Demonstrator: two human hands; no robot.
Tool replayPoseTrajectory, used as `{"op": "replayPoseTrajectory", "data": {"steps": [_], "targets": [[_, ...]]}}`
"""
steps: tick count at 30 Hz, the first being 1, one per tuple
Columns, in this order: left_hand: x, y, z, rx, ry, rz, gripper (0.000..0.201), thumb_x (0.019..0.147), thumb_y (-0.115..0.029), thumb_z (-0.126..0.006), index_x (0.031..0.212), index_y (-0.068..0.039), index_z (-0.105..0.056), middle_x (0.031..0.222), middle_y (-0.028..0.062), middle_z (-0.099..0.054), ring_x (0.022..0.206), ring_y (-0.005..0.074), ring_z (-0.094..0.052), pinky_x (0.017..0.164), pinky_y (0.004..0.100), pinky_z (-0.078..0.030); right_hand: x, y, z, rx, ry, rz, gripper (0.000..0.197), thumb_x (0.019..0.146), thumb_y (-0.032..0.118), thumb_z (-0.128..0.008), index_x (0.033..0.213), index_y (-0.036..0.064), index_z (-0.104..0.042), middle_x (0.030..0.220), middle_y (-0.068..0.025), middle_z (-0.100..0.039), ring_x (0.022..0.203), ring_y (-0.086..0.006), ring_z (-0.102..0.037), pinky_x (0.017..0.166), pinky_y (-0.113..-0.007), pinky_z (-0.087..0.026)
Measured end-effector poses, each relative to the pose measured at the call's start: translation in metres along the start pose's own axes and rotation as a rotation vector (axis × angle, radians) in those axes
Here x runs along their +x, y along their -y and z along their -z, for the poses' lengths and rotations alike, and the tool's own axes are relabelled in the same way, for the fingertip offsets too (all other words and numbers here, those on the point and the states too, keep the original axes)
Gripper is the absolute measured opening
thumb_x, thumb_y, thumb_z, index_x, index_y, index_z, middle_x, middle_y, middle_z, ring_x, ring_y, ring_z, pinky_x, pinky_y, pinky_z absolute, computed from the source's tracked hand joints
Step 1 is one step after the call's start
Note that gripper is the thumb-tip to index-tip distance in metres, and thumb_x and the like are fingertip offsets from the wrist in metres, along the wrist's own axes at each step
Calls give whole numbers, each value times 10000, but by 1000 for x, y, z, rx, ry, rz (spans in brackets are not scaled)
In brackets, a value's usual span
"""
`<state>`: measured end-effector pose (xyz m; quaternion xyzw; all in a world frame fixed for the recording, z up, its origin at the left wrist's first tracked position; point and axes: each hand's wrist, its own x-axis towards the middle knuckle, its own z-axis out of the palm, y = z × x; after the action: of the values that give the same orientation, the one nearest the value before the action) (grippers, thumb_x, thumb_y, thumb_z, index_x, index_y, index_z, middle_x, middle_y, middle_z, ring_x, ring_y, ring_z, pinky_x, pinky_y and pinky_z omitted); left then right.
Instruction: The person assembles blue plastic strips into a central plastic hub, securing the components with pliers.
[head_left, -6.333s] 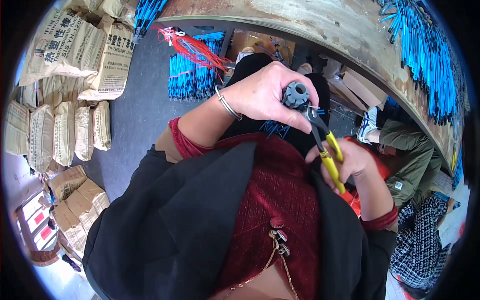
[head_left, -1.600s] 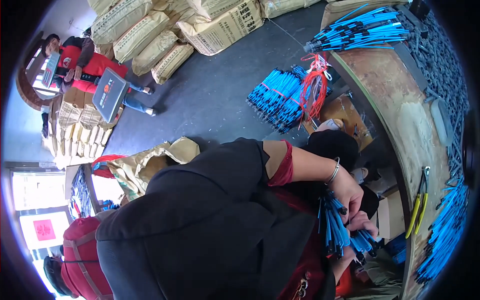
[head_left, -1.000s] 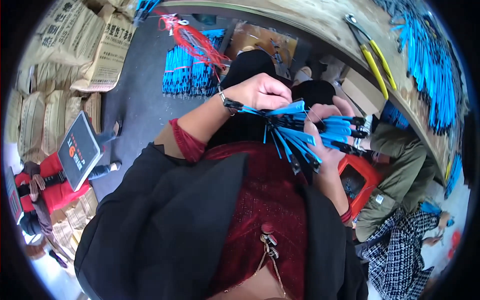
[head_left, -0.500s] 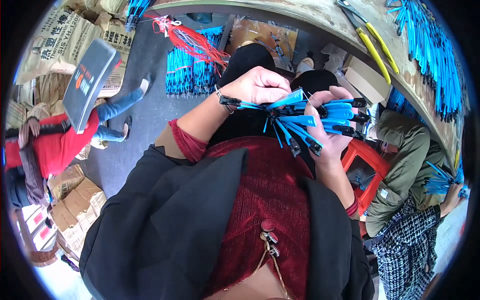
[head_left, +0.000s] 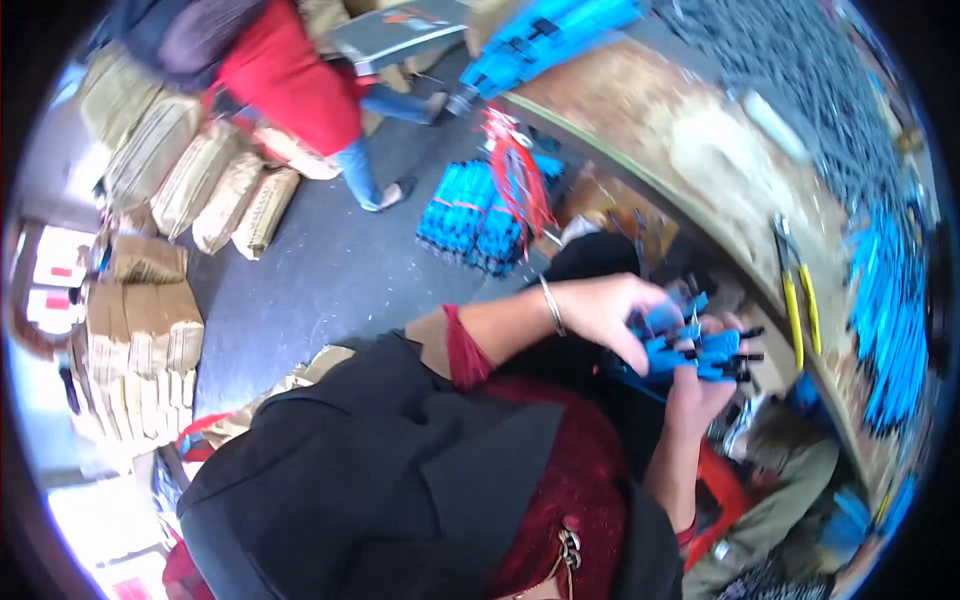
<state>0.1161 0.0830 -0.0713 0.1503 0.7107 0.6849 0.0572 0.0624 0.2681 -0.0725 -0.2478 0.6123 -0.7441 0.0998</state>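
Note:
In front of my lap is a bunch of blue plastic strips with black ends (head_left: 715, 350), slightly smeared by motion. My right hand (head_left: 695, 400) grips it from the near right side, thumb pressed along the strips and the other fingers mostly hidden behind. From the left, my left hand (head_left: 605, 312) curls its thumb and fingers round the left part of the same bunch. A thin bangle (head_left: 552, 305) sits on the left wrist. Several black ends stick out to the right of my right hand.
At right, a wooden workbench (head_left: 640, 95) carries yellow-handled pliers (head_left: 795, 300), blue strips (head_left: 890, 330) and grey strips (head_left: 780, 70). On the floor lie bundled blue strips (head_left: 470, 215) with red ties (head_left: 518, 170). A person in red (head_left: 295, 85) walks at upper left near stacked sacks (head_left: 185, 175). Another person's olive sleeve (head_left: 775, 520) is at lower right.
The view has swung, showing more floor at left. My left hand has moved from pinching above the bunch to closing round it. My right hand keeps its hold.

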Motion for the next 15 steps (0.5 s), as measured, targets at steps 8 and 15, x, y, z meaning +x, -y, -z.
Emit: {"op": "replayPoseTrajectory", "data": {"steps": [8, 15], "targets": [[20, 10, -24, 157, -147, 2, 513, 637, -289, -717, 1017, 12, -547, 838, 182, -587, 781, 283, -572, 702, 373, -459, 0, -92, 82, -414, -253, -379, 602, 872, 394, -516, 1307, 3, -373, 1143, -165, -520, 986, -262, -522, 873, -387, -435], [23, 9, -15, 42, -277, -186, 483, 651, -274, -721, 980, 28, -537, 828, 172, -588, 783, 256, -566, 703, 358, -450, 43, -32, 16, -155, 70, -272, 460, 842, 317, -531, 1168, 19, -404, 1027, -139, -534, 910, -233, -524, 836, -362, -431]]}}
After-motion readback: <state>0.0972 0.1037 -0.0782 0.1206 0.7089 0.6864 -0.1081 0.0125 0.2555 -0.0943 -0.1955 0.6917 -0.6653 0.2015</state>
